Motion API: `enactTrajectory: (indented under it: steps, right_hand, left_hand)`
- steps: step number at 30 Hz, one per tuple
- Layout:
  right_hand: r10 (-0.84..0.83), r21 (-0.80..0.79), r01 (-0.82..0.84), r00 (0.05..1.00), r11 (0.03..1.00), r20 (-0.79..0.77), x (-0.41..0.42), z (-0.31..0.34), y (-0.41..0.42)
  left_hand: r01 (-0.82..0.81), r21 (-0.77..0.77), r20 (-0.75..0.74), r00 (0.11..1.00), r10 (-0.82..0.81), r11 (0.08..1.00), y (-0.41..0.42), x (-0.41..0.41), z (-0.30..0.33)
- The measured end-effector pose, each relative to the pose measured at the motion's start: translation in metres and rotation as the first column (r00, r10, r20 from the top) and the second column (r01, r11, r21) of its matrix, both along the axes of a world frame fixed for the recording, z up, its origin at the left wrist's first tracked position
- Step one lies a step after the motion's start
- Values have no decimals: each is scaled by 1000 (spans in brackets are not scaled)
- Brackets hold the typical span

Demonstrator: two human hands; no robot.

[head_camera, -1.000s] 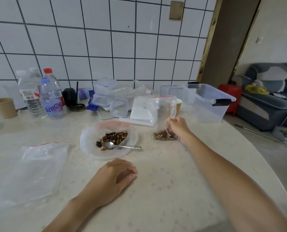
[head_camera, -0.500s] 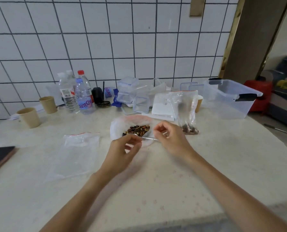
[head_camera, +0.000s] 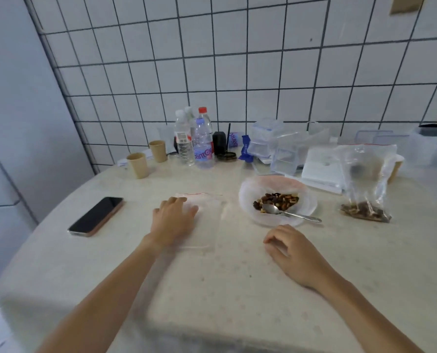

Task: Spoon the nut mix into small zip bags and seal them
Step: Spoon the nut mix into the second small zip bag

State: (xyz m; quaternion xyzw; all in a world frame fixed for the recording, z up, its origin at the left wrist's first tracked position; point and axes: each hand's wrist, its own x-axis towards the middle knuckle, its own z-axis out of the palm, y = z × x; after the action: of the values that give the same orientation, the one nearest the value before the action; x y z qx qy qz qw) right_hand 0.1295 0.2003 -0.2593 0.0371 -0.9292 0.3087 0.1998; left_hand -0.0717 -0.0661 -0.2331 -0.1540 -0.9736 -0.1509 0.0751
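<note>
A translucent bowl holds the nut mix, and a metal spoon lies in it with its handle over the right rim. An empty clear zip bag with a red strip lies flat on the table left of the bowl. My left hand rests on that bag with fingers spread flat. My right hand rests on the table in front of the bowl, fingers loosely curled and holding nothing. A second zip bag with nuts at its bottom stands right of the bowl.
A black phone lies at the left. Two paper cups, water bottles, clear plastic boxes and a white flat box line the tiled wall. The round table's edge curves at the left.
My view has swung left. My left hand moved from the bowl onto the empty bag. My right hand drew back from the spoon handle to the table; the spoon stays in the bowl.
</note>
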Motion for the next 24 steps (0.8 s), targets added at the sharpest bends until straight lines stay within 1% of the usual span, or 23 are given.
enactTrajectory:
  steps: [1, 2, 6, 10, 11, 13, 15, 17, 19, 20, 21, 22, 24]
  right_hand:
    - [10, -6, -10, 1000, 1000, -4, -1, -1, 0]
    - [16, -10, -16, 1000, 1000, -1, -2, -2, 0]
    - [9, -50, -9, 1000, 999, 2, -5, -4, 0]
    - [1, -121, 2, 1000, 993, 22, -5, -4, -1]
    - [-4, -142, 8, 999, 990, 33, -5, -3, -1]
    - [-11, -163, 19, 999, 986, 45, -4, -2, -3]
    - [-18, -170, 27, 998, 985, 53, -2, 1, -5]
    - [-28, -157, 38, 998, 987, 64, -1, 5, -7]
    - [-44, -167, 55, 996, 984, 71, 1, 9, -10]
    - [-57, -207, 69, 996, 976, 61, 2, 13, -13]
    - [-68, -287, 78, 997, 955, 44, 3, 17, -17]
    - [-77, -405, 80, 997, 911, 23, 4, 25, -21]
    - [-108, -656, 73, 994, 751, -12, 4, 47, -30]
  left_hand:
    - [-7, -58, -15, 1000, 6, 998, -2, -1, -5]
    - [-10, -78, -41, 999, 6, 997, -2, -2, -8]
    - [-13, 56, -139, 990, 20, 998, -12, -6, -10]
    - [4, 132, -169, 985, 19, 991, -15, -6, -10]
    - [14, 173, -181, 983, 18, 985, -16, -6, -9]
    - [41, 310, -238, 971, 36, 950, -18, -1, -5]
    - [81, 438, -289, 956, 55, 895, -17, 8, 4]
    - [143, 513, -322, 946, 35, 846, -12, 19, 16]
    - [224, 540, -381, 924, -1, 811, -4, 35, 30]
    - [274, 541, -425, 905, -23, 795, 1, 44, 36]
    - [330, 540, -467, 883, -50, 775, 7, 53, 41]
    - [382, 533, -503, 860, -80, 755, 14, 63, 45]
    - [468, 508, -559, 818, -137, 723, 28, 80, 50]
